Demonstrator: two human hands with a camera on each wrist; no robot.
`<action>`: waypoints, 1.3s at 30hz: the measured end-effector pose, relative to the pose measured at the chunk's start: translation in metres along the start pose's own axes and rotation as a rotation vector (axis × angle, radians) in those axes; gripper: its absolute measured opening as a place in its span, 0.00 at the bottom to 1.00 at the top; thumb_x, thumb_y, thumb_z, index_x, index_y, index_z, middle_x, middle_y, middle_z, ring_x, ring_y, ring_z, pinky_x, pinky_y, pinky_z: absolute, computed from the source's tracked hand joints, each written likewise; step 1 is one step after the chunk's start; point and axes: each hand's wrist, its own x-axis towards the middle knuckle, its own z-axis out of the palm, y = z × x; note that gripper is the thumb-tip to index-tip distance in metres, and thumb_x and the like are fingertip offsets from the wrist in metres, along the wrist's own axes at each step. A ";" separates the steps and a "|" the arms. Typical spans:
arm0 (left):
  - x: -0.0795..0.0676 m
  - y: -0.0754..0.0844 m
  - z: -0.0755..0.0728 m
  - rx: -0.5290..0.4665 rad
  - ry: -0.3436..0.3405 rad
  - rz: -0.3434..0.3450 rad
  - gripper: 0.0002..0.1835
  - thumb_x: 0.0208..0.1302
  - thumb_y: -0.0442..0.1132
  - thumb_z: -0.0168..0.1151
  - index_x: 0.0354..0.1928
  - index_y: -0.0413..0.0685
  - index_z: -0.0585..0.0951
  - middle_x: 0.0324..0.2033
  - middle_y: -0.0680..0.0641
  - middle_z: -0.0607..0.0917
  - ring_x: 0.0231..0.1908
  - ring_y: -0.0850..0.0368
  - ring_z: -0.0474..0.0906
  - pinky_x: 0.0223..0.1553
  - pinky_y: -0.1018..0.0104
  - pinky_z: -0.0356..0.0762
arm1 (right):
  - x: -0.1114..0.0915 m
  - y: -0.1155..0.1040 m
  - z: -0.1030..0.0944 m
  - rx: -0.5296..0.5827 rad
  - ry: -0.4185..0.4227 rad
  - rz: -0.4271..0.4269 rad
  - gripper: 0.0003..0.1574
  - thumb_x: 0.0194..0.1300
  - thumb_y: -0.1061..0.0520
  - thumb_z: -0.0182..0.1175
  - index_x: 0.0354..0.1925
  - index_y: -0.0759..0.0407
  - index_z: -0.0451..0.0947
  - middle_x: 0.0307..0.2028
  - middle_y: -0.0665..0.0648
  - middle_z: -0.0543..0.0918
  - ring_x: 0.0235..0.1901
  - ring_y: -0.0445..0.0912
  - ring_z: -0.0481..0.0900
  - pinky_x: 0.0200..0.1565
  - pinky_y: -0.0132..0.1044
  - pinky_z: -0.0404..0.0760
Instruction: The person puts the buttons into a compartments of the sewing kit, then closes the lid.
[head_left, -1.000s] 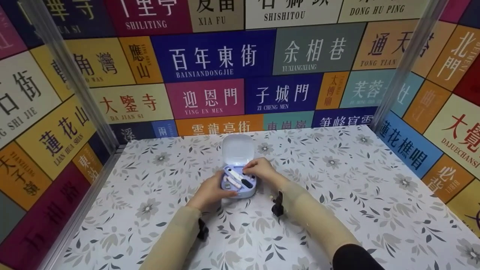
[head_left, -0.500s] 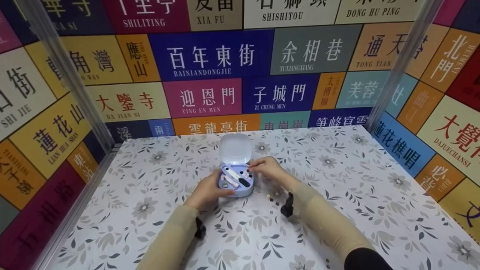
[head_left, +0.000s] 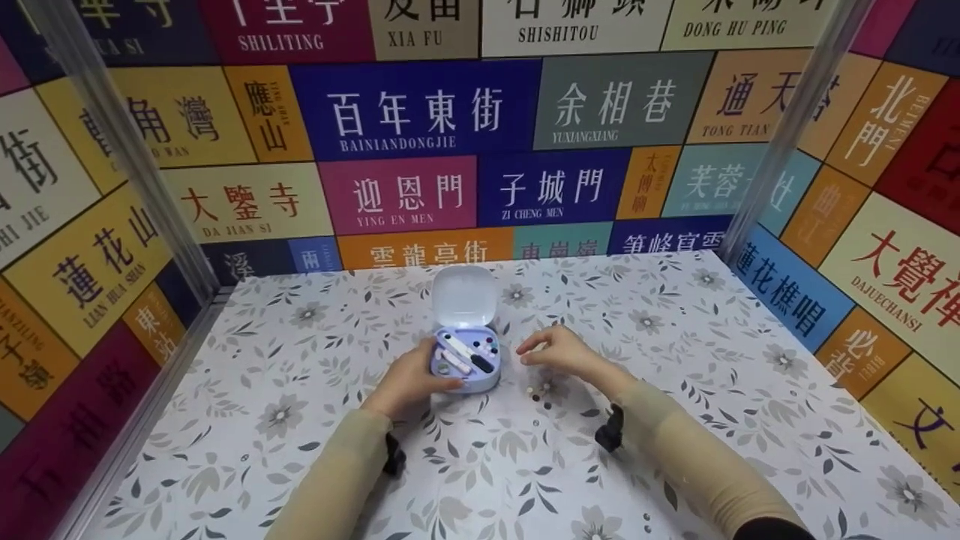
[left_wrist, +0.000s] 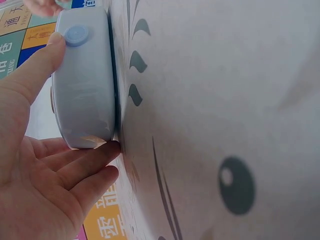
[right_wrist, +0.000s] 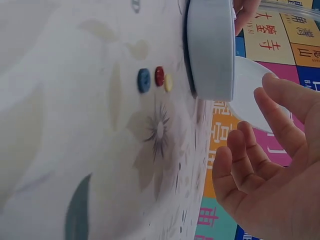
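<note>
A pale blue sewing box (head_left: 480, 385) stands on the table with its white lid (head_left: 465, 296) raised. My left hand (head_left: 405, 384) holds the box by its left side; in the left wrist view the thumb lies beside the round latch (left_wrist: 76, 35) and the fingers are against the wall. Inside, a white tool with a black end (head_left: 481, 363) lies slantwise, with small dark and red pieces to its right. My right hand (head_left: 566, 352) hovers right of the box, fingers loosely bent and holding nothing. Below it lie a blue button (right_wrist: 144, 80), a red button (right_wrist: 159, 76) and a yellow button (right_wrist: 168, 82).
A floral cloth (head_left: 315, 450) covers the table. Behind it rises a wall of coloured sign panels (head_left: 420, 112), with upright metal posts (head_left: 776, 157) at the corners. Small dark round pieces (head_left: 647, 523) lie near the front edge.
My right hand has drawn back from the box's compartment to the right, above the loose buttons. The left hand stays on the box. The head view has shifted slightly.
</note>
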 end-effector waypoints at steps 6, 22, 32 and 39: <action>0.000 -0.003 0.002 -0.013 -0.005 -0.017 0.54 0.45 0.54 0.77 0.72 0.45 0.61 0.66 0.41 0.70 0.66 0.43 0.64 0.68 0.48 0.55 | -0.017 0.013 -0.003 -0.035 -0.046 -0.046 0.15 0.54 0.55 0.71 0.41 0.59 0.87 0.42 0.55 0.86 0.28 0.41 0.76 0.31 0.32 0.77; -0.001 -0.003 0.003 -0.030 -0.004 -0.044 0.56 0.43 0.55 0.78 0.73 0.47 0.60 0.67 0.42 0.69 0.67 0.45 0.62 0.69 0.50 0.54 | -0.045 0.025 0.004 -0.259 -0.023 -0.065 0.11 0.45 0.55 0.75 0.32 0.51 0.90 0.31 0.46 0.88 0.29 0.38 0.79 0.35 0.34 0.79; -0.001 -0.001 0.001 -0.011 -0.001 -0.008 0.54 0.45 0.55 0.77 0.72 0.45 0.61 0.66 0.41 0.71 0.65 0.44 0.65 0.68 0.50 0.56 | -0.051 0.019 0.009 -0.401 -0.018 -0.028 0.12 0.40 0.54 0.75 0.29 0.44 0.89 0.28 0.40 0.85 0.22 0.40 0.75 0.26 0.37 0.77; -0.001 0.001 0.001 -0.028 0.003 -0.021 0.55 0.44 0.54 0.78 0.73 0.47 0.60 0.67 0.42 0.69 0.66 0.44 0.64 0.69 0.49 0.55 | -0.052 0.014 0.010 -0.487 -0.001 -0.044 0.10 0.39 0.56 0.74 0.25 0.43 0.89 0.26 0.38 0.84 0.21 0.41 0.72 0.26 0.39 0.74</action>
